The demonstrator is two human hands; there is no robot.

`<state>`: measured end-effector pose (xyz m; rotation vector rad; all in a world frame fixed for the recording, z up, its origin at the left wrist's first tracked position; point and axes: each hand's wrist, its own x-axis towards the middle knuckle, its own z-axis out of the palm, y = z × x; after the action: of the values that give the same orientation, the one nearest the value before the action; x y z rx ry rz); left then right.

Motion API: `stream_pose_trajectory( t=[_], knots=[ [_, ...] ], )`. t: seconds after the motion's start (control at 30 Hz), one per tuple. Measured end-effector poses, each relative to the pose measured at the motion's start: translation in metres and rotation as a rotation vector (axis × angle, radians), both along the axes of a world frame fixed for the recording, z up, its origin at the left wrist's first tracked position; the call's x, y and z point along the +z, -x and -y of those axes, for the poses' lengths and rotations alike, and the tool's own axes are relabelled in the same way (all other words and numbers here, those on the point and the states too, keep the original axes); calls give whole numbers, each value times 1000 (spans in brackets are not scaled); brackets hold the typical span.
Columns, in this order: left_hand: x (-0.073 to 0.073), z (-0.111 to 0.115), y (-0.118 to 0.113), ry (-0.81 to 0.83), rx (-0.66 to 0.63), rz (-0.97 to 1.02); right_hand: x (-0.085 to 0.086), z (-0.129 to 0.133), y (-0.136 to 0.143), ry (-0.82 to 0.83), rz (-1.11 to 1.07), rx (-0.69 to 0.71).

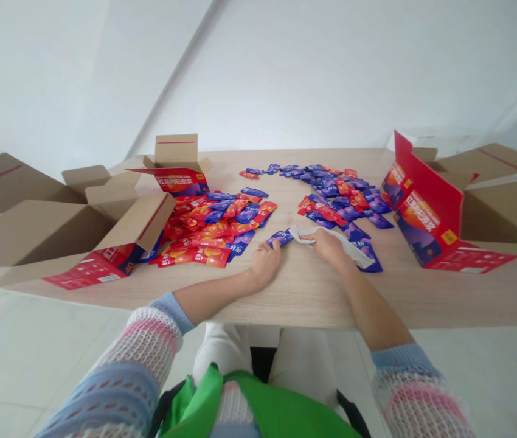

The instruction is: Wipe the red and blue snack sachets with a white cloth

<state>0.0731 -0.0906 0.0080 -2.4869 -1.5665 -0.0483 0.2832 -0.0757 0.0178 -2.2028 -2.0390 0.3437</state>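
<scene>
My left hand [265,266] is closed on the near end of a purple sachet [281,237] at the middle of the table. My right hand [326,244] grips a white cloth or tissue [348,248], whose far end touches the sachet's other end. Part of the white cloth trails to the right over a purple sachet [371,258]. Left of my left hand lies a heap of red and purple sachets [215,231]. Beyond my right hand spreads a second pile, mostly purple with some red sachets [336,194].
Open red cartons stand at the left [98,267], behind the left heap [185,180] and at the right [432,225]. Their cardboard flaps stick outward. The wooden table [286,304] ends just in front of my body, and a white wall [313,79] rises behind it.
</scene>
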Motion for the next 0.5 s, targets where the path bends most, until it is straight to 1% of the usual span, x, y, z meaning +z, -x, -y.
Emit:
stream_pose_trajectory(
  t=[0.1,0.27,0.4,0.5],
  knots=[
    [1,-3,9,-9,-11,-9,-1,0,-4,-58,56,-84],
    [12,-10,22,23,-39,23,-5,1,-3,-87,112,-93],
    [25,-23,33,22,44,76,-4,3,2,-56,131,-101],
    [39,-39,46,-55,137,132,-1,4,4,-51,143,-98]
  ],
)
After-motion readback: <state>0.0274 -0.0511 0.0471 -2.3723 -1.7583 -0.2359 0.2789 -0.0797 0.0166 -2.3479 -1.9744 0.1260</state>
